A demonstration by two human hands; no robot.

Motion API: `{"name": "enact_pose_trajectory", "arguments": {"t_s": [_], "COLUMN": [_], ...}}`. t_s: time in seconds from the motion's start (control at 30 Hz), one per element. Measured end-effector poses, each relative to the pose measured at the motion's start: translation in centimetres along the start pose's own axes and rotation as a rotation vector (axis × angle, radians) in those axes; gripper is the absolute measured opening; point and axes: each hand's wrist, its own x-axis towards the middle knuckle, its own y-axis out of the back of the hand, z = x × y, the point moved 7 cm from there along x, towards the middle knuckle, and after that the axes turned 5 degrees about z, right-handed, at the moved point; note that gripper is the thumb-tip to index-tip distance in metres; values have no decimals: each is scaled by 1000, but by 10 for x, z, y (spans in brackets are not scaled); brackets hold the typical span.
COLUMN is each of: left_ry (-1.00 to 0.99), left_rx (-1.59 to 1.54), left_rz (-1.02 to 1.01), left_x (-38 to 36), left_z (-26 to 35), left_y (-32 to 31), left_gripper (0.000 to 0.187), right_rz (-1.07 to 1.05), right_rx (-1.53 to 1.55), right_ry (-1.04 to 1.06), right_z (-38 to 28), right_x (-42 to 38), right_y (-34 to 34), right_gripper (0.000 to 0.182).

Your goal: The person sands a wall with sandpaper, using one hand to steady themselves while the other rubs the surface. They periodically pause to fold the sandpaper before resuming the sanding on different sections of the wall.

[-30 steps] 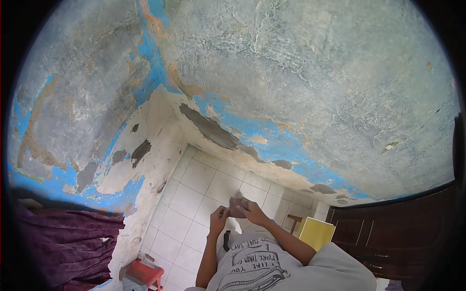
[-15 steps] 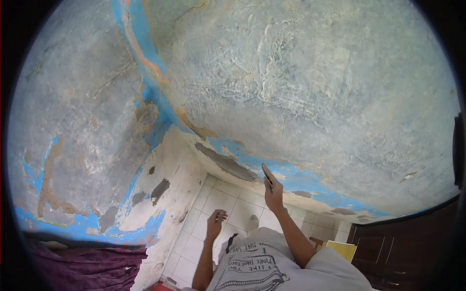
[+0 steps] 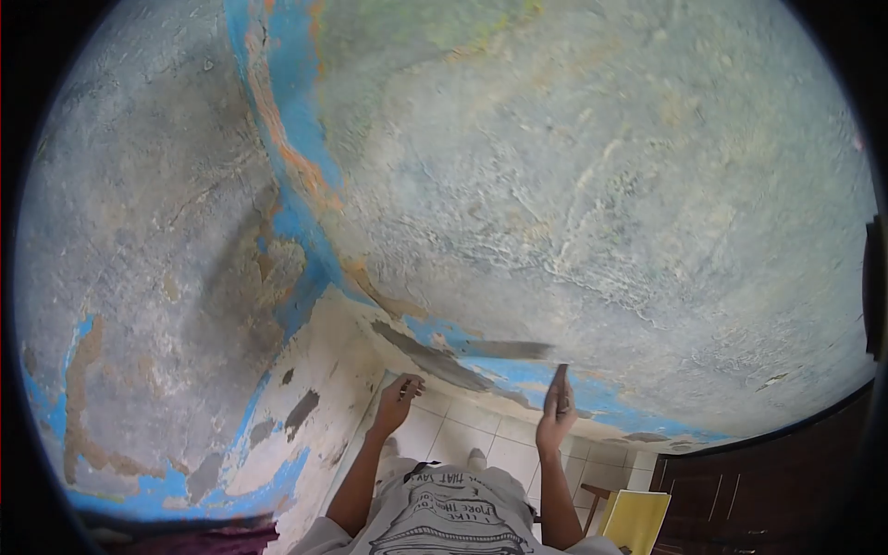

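My right hand (image 3: 557, 414) is closed around a putty knife (image 3: 561, 372), whose thin dark blade appears almost edge-on at the wall's lower part. Beside the blade, a dark grey smear of filler (image 3: 504, 350) runs across the blue strip of the wall (image 3: 610, 400). A longer grey patch (image 3: 430, 356) lies below and left of that smear. My left hand (image 3: 400, 396) hangs near the wall corner, away from the knife. Its fingers are half bent and apart, with dark marks on them, and I make out no object there.
Rough grey walls meet at a blue-painted corner (image 3: 301, 222). Flaking pale plaster (image 3: 324, 370) covers the lower left wall. White floor tiles (image 3: 462, 437) lie below. At right are a yellow panel (image 3: 638, 523) and dark brown cabinets (image 3: 731, 490). Purple cloth (image 3: 203, 541) is at lower left.
My right hand has moved right along the wall with the putty knife, and a new grey smear shows on the blue strip. My left hand has risen slightly toward the corner. The view has shifted.
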Motion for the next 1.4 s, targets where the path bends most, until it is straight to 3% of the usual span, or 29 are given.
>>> {"name": "enact_pose_trajectory", "arguments": {"t_s": [0.1,0.23,0.3,0.33,0.4,0.43,0.53,0.63,0.77,0.87,1.0,1.13,1.23,1.33,1.4], "left_ry": [-92,-601,-688,-780,-981,-1083,-1281,-1265,-1314,-1318,-1319,-1317,-1325,-1340,-1348], "left_rx": [-6,125,179,206,251,268,247,350,510,532,548,541,532,539,539], "left_rz": [-33,39,104,155,310,407,569,646,778,774,782,758,738,765,769], "left_x": [50,136,167,177,186,184,186,223,241,238,241,243,241,242,241], "left_z": [32,115,176,206,267,296,354,368,366,358,360,355,355,357,356], "left_y": [51,126,154,164,179,183,182,167,157,157,158,158,156,157,157], "left_gripper": [22,22,23,23,26,31,43,53,59,60,60,61,61,60,60], "right_rz": [124,-185,-243,-209,-84,10,169,309,483,430,110,606,165,300,512], "right_rx": [-8,-217,-280,-269,-230,-207,-374,-547,-745,-863,-964,-701,-955,-727,-736], "right_ry": [107,226,376,355,545,745,1081,1311,1375,1486,1568,1518,1660,1591,1553], "right_z": [-31,-68,-107,-121,-181,-227,-335,-411,-463,-457,-453,-491,-448,-468,-483], "right_x": [0,0,4,13,38,47,66,95,126,132,117,138,122,137,149], "right_y": [-20,-95,-133,-143,-163,-172,-195,-214,-229,-258,-286,-253,-308,-284,-264], "right_gripper": [45,61,61,62,63,64,63,58,56,60,62,55,57,63,70]}}
